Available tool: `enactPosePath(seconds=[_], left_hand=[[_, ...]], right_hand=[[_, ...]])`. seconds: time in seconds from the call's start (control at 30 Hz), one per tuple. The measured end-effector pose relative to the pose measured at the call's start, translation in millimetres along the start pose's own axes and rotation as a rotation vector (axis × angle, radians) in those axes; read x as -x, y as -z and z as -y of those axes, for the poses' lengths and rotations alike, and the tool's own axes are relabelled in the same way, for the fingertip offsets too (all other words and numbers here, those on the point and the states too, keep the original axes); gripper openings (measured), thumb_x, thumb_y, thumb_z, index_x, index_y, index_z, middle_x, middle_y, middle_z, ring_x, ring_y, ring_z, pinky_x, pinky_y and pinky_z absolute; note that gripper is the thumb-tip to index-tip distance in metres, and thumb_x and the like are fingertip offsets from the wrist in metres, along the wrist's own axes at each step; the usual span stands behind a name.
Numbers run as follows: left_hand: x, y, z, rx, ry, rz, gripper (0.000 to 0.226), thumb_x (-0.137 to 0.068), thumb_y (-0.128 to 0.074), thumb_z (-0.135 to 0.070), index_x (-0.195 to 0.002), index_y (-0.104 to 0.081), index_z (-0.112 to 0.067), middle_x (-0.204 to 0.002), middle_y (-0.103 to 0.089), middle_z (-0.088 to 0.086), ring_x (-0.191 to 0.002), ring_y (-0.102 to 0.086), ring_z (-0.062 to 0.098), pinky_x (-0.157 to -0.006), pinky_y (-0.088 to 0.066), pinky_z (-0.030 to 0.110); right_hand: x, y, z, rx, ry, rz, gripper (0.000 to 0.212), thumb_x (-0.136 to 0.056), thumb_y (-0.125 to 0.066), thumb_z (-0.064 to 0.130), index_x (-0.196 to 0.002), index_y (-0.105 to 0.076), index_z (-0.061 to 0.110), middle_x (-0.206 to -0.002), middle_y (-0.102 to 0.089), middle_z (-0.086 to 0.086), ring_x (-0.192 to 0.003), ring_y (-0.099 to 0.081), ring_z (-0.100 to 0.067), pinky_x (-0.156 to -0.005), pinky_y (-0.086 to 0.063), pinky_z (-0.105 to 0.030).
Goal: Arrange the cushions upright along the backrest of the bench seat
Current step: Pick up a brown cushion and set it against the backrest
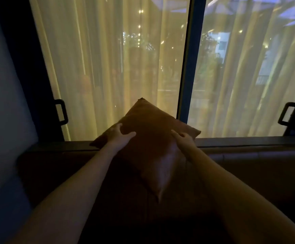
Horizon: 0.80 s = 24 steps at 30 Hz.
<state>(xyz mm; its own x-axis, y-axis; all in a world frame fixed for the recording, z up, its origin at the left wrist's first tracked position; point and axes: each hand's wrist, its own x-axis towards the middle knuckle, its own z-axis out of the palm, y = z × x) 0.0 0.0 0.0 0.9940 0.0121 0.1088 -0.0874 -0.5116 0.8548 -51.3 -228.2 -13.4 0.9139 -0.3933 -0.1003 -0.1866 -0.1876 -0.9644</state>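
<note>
Head view looks down, seemingly close, over bench backrest (249, 150).

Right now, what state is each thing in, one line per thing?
Cushion: held on its corner like a diamond, against the backrest.
Left hand: gripping the cushion's left edge.
Right hand: gripping its right edge.
Backrest: bare to the right of the cushion.
Window: closed, as far as I can tell.

The cushion (150, 143) is showing a plain rust-brown, with a pale sheen running down its lower face. Behind it, the sheer curtain (108, 64) is glowing pale yellow in vertical folds, while the window frame (184, 71) is reading dark blue and the backrest (249, 155) is looking dark brown.
</note>
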Motion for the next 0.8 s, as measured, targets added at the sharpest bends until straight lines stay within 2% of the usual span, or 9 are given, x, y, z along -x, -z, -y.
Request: enactPosePath(seconds=[0.1,0.2,0.3,0.43,0.53,0.73,0.8], left_hand=[[-6,-13,13,-0.098,0.097,0.025,0.090,-0.080,-0.069,-0.047,-0.152,-0.022,-0.020,-0.159,-0.017,0.014,-0.145,-0.018,0.036,-0.111,-0.028,0.052],[-14,-26,29,-0.078,0.205,0.074,0.101,-0.077,-0.070,-0.051,-0.154,-0.012,-0.024,-0.161,-0.004,0.014,-0.146,-0.013,0.040,-0.113,-0.026,0.056],[-25,-35,38,0.001,0.279,0.051,0.110,-0.074,-0.074,-0.048,-0.155,-0.002,-0.025,-0.162,0.007,0.013,-0.147,-0.007,0.040,-0.113,-0.025,0.056],[-41,-43,49,0.182,0.406,-0.054,0.133,-0.061,-0.084,-0.044,-0.151,0.014,-0.035,-0.162,0.006,0.011,-0.147,-0.007,0.042,-0.108,-0.030,0.063],[-48,-42,60,0.383,0.460,-0.041,0.142,-0.059,-0.088,-0.034,-0.146,0.023,-0.043,-0.161,-0.006,0.012,-0.145,-0.015,0.043,-0.101,-0.035,0.068],[-56,-39,73,0.542,0.513,-0.029,0.150,-0.051,-0.092,-0.022,-0.144,0.023,-0.049,-0.160,-0.011,0.011,-0.143,-0.018,0.044,-0.092,-0.038,0.073],[-53,-40,73,0.561,0.496,-0.050,0.146,-0.053,-0.091,-0.019,-0.145,0.018,-0.048,-0.159,-0.013,0.010,-0.143,-0.018,0.043,-0.093,-0.038,0.073]], right_hand=[[-7,-2,-12,-0.039,-0.088,0.031,0.084,-0.087,-0.060,0.049,-0.152,-0.021,0.011,-0.149,-0.037,-0.020,-0.131,-0.045,-0.038,-0.107,-0.041,-0.048],[-30,-9,-37,-0.087,-0.133,0.023,0.110,-0.065,-0.072,0.060,-0.151,-0.019,0.019,-0.148,-0.038,-0.021,-0.128,-0.048,-0.041,-0.105,-0.042,-0.057],[-52,-15,-55,-0.108,-0.171,0.016,0.128,-0.047,-0.075,0.068,-0.151,-0.018,0.023,-0.151,-0.035,-0.020,-0.132,-0.043,-0.042,-0.106,-0.040,-0.059],[-48,-22,-54,-0.147,-0.238,-0.033,0.124,-0.066,-0.076,0.056,-0.155,0.004,0.027,-0.160,-0.014,-0.018,-0.144,-0.022,-0.045,-0.112,-0.026,-0.064],[-55,-27,-63,-0.136,-0.279,-0.087,0.131,-0.064,-0.079,0.055,-0.152,0.016,0.032,-0.162,-0.008,-0.014,-0.144,-0.020,-0.047,-0.108,-0.026,-0.070],[-68,-25,-81,-0.231,-0.282,-0.105,0.139,-0.061,-0.087,0.043,-0.152,0.019,0.032,-0.162,-0.013,-0.012,-0.144,-0.022,-0.044,-0.107,-0.028,-0.071],[-69,-26,-82,-0.275,-0.255,-0.141,0.139,-0.060,-0.088,0.038,-0.154,0.013,0.028,-0.161,-0.018,-0.012,-0.145,-0.025,-0.041,-0.111,-0.028,-0.064]])
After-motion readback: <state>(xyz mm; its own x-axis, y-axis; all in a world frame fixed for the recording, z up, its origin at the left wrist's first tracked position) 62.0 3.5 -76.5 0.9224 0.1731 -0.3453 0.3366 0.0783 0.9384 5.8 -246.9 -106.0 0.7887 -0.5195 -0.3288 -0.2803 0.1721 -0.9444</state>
